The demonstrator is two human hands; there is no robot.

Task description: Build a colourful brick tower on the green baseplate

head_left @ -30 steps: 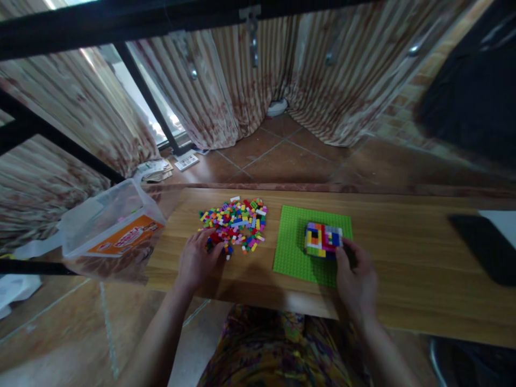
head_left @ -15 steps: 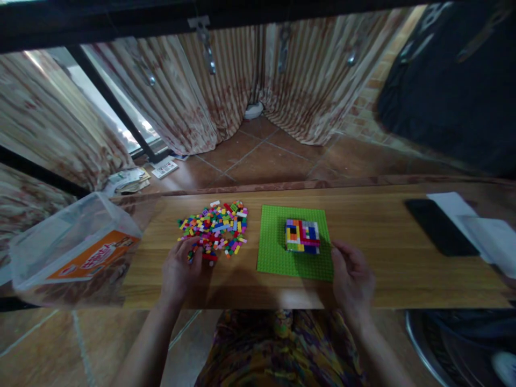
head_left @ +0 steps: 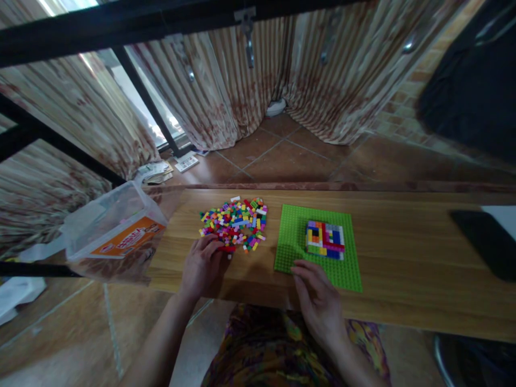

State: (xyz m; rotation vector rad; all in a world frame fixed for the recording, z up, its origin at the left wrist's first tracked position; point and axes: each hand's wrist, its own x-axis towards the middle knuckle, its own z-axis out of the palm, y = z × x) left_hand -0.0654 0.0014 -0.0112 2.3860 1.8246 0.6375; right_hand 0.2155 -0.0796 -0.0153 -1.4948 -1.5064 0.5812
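Note:
My left hand [head_left: 201, 264] is at the near left edge of a pile of small mixed-colour toy bricks [head_left: 241, 221]. Its fingers are bent down among the bricks, thumb apart from them, with a long red brick [head_left: 228, 249] by the fingertips. No brick shows clearly in its grasp. On a green studded baseplate [head_left: 291, 236] sits a low block built of multicoloured bricks [head_left: 324, 239], with red, blue, white and yellow on top. Just in front of that block, my right hand [head_left: 318, 301] hovers over the baseplate's near edge, fingers loosely stretched and nothing visible in them.
A clear plastic tub [head_left: 116, 226] with an orange label stands left of the wooden table [head_left: 403, 258]. At the table's right end lie a dark flat object [head_left: 484, 242] and something white [head_left: 500, 216]. Striped curtains [head_left: 237, 91] hang beyond the table.
My right hand has moved left from the baseplate's right edge to its front edge. The left hand stays by the pile, its fingers shifted slightly rightward among the bricks. The camera view has turned left.

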